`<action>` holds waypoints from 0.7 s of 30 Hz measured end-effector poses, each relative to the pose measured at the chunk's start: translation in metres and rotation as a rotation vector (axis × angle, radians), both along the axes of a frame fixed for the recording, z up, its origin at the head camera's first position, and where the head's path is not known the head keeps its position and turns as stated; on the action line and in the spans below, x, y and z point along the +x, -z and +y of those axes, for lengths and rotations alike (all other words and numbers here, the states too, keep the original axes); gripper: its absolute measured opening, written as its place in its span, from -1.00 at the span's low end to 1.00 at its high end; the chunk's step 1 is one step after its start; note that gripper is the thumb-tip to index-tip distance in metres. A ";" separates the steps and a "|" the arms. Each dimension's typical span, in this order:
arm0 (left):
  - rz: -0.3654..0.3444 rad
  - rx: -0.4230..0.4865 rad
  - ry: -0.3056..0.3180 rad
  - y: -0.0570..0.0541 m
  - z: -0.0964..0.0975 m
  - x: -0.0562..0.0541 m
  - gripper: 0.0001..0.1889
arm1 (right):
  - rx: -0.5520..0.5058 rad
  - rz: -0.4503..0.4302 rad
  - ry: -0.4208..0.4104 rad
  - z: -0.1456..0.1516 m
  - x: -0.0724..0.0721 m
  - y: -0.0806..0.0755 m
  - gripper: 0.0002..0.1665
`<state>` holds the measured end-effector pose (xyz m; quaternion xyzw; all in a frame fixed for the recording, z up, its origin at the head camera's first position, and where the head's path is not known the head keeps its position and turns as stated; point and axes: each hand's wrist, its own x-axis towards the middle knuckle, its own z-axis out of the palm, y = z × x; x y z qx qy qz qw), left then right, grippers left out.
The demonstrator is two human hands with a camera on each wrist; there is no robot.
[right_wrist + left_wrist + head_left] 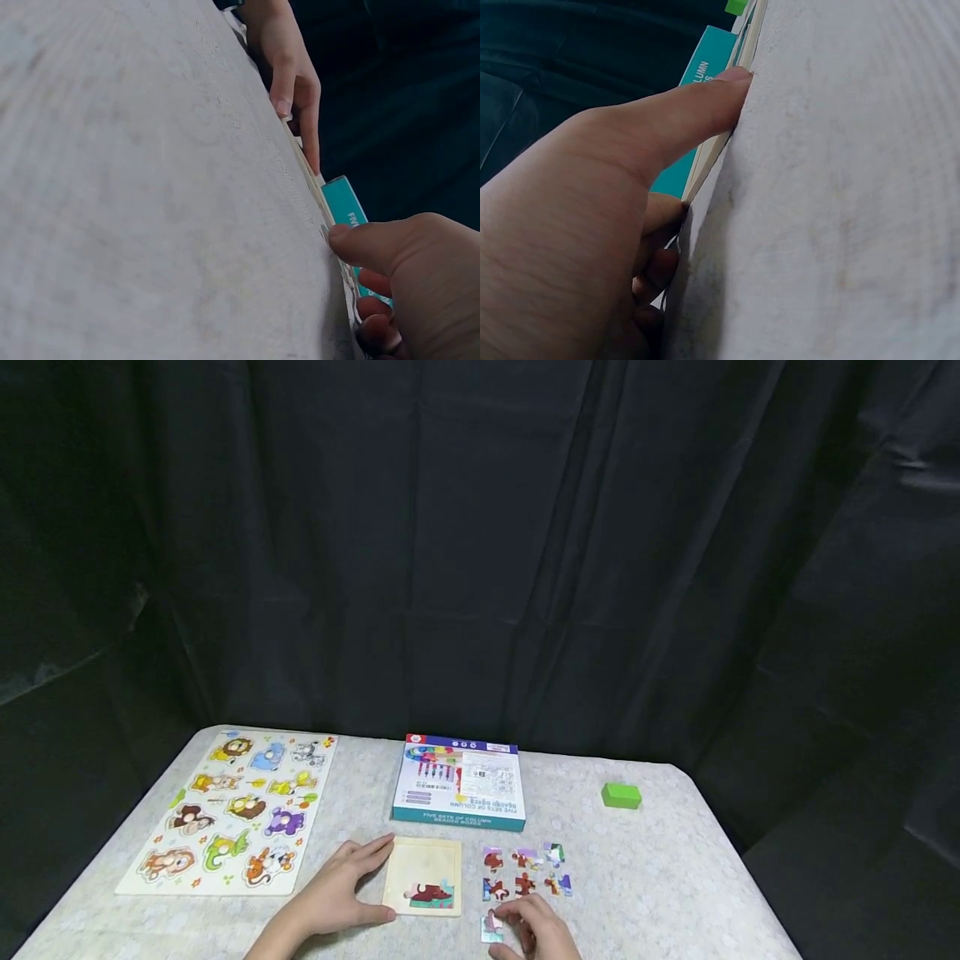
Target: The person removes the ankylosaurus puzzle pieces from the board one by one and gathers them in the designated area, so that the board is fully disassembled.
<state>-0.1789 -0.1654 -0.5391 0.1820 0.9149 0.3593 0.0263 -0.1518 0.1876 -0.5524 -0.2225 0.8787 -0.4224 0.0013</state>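
Note:
A square wooden puzzle tray [423,860] lies on the table, with joined jigsaw pieces [432,893] in its lower right part. My left hand [337,889] touches the tray's left side, index finger stretched to the upper corner and thumb at the lower one. To the right of the tray my right hand [538,928] pinches a pale pink and teal jigsaw piece [491,928], fingertip over its upper right and thumb at its bottom edge. Above that piece, several loose jigsaw pieces [524,885] are laid out in two rows. Both wrist views hide the held piece.
A flat box [459,818] of beaded columns lies behind the tray. On the left is a large animal puzzle board [258,810]. A green block [621,795] sits at the back right. Black curtains [480,568] hang behind the table [652,885].

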 end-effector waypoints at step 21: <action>0.008 0.001 0.005 -0.001 0.001 -0.001 0.09 | 0.069 -0.098 -0.015 -0.010 -0.008 -0.066 -0.59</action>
